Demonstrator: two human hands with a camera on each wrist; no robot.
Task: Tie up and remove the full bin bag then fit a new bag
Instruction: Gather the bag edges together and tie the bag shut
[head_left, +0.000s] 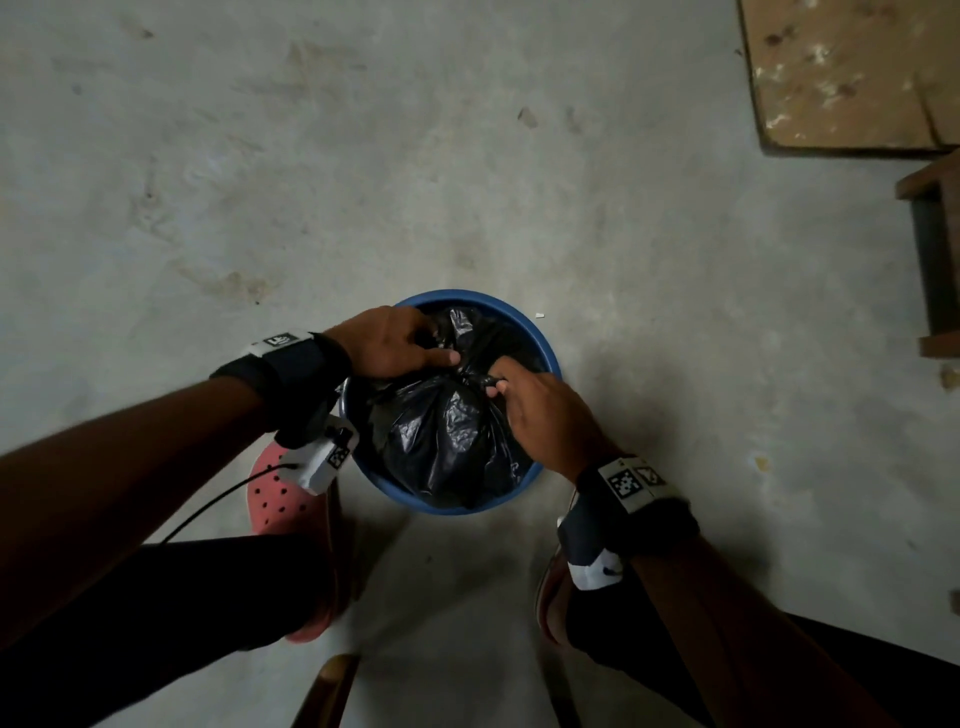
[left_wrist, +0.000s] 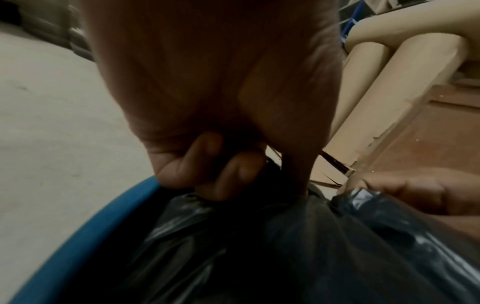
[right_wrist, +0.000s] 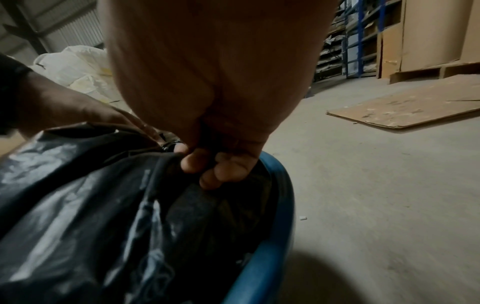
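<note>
My left hand (head_left: 387, 343) pinches the bag (head_left: 447, 431) neck. My right hand (head_left: 545, 410) grips it too, inside the bin (head_left: 545, 348).

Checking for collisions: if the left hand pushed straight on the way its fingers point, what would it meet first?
Probably the right hand, gripping the black bin bag just across the gathered neck; depth is unclear.

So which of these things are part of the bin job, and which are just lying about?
Part of the job:
black bag
blue bin
left hand, gripping the bag
right hand, gripping the bag

Lying about:
cardboard sheet
white sacks
shelving
</note>
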